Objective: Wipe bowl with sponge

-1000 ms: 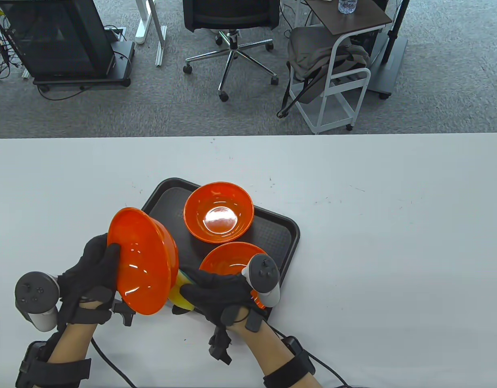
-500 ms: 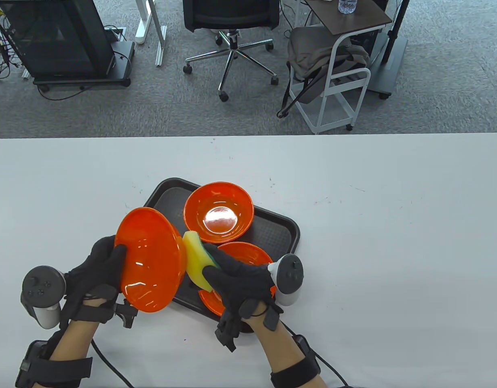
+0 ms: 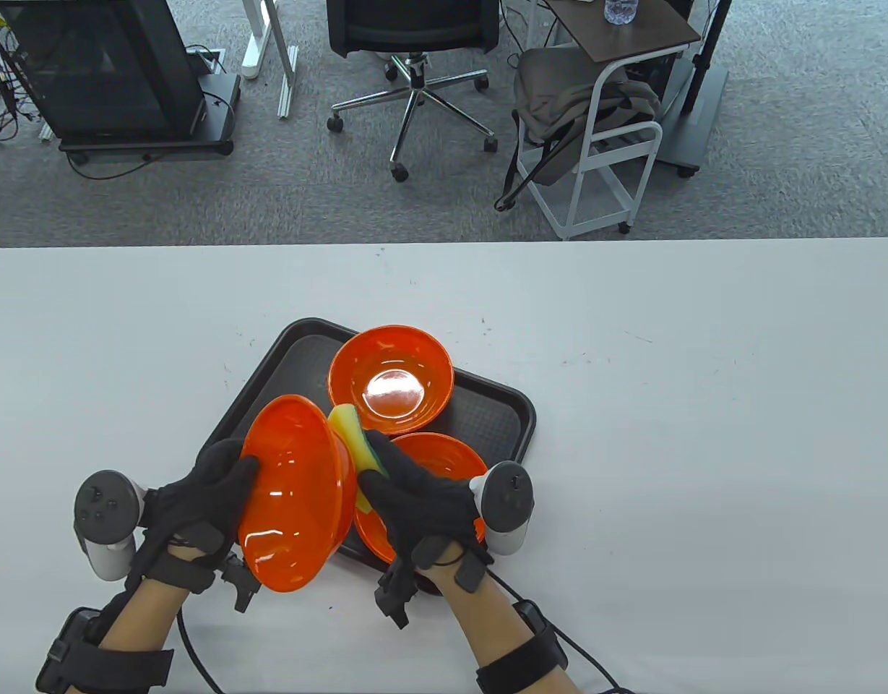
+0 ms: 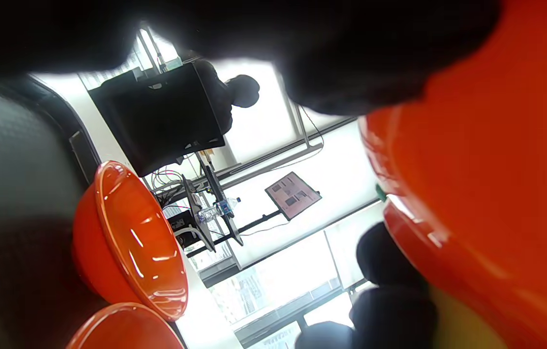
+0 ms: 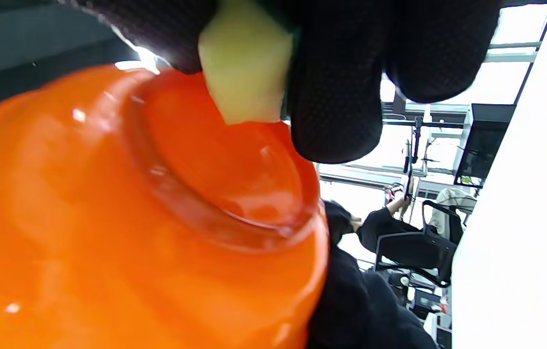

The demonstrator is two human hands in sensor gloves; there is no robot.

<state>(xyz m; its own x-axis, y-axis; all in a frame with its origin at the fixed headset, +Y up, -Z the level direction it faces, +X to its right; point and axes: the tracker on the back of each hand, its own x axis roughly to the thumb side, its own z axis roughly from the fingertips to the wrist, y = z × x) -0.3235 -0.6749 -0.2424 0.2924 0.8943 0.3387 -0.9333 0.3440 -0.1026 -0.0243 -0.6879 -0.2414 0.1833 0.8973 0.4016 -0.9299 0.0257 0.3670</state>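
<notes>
Both hands drifted right since a second ago: left hand [image 3: 198,499] grips the tilted bowl [image 3: 293,491] over the tray's [image 3: 501,405] near-left edge, right hand [image 3: 422,499] fingers pinching the sponge [image 3: 351,434] on its underside. Mid-wipe, I'd say; next, sweep around the base.

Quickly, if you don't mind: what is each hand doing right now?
Left hand: holds the tilted bowl.
Right hand: holds the sponge, pressing it against that bowl's outside.
</notes>
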